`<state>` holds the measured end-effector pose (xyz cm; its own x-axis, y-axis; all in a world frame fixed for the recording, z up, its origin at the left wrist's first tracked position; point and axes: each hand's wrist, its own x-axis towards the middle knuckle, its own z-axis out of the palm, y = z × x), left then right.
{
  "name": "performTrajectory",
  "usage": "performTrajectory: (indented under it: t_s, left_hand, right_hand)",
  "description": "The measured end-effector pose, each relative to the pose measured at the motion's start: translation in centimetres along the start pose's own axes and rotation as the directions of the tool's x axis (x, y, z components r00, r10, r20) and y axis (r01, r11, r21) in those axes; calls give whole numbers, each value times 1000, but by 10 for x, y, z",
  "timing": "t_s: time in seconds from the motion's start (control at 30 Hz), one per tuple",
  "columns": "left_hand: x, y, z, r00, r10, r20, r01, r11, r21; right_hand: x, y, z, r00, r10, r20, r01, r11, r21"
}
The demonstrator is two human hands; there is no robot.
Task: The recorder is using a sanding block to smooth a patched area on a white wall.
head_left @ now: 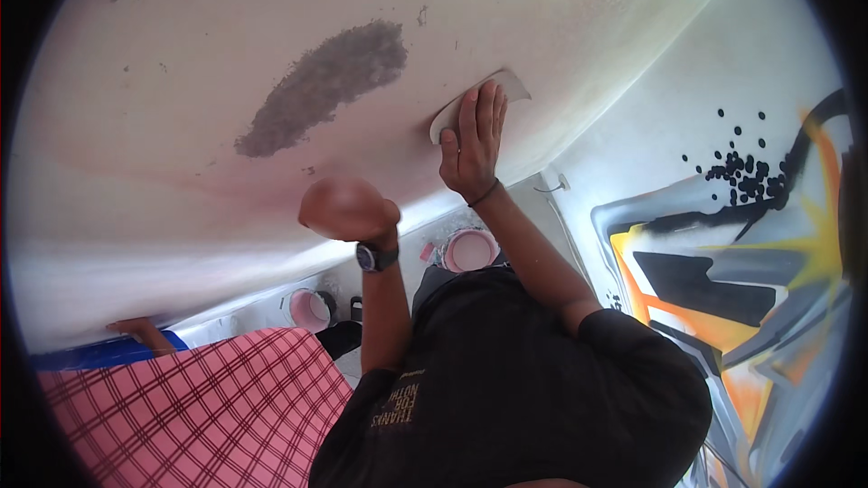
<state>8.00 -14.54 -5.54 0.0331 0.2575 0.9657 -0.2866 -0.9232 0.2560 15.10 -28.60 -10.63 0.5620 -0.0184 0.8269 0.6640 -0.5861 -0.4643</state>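
My right hand (473, 140) presses a pale, curling sheet of sandpaper (517, 86) against the wall (271, 9). Its fingers lie stretched over the sheet, and the sheet's far corner lifts a little. To its left on the wall is a rough grey patch (330, 81). My left hand (348, 208), with a dark watch (377, 258) on the wrist, is raised close to the wall below that patch. Motion smears its fingers, and I cannot make out anything in it; whether it touches the wall is unclear.
A pink bucket (471, 251) stands below my right forearm, and another pink bucket (309, 309) is farther left. Pink checked cloth (199, 407) fills the lower left, near another person's hand (145, 333) and something blue (99, 358). On the right is a painted wall (705, 289).
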Motion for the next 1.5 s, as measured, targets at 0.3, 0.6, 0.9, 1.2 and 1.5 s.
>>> performTrajectory:
  t_s: [0.3,0.6,0.9,1.2,1.5]
  left_hand:
    - [4,-59,9,990,110,-91,-104,992,72]
    - [7,-63,10,984,141,-106,-131,987,97]
    - [7,-65,9,989,117,-93,-109,990,91]
    - [10,-65,7,987,114,-112,-102,989,110]
    - [9,-69,5,987,122,-101,-108,985,135]
  right_hand:
    - [5,3,1,995,-6,-96,4,1000,-12]
    - [8,10,4,993,-82,-87,75,994,-77]
    - [25,7,4,990,-78,-115,66,992,-105]
    - [50,-6,5,976,-51,-211,40,998,-55]
    - [49,-8,8,976,-64,-207,51,996,-70]
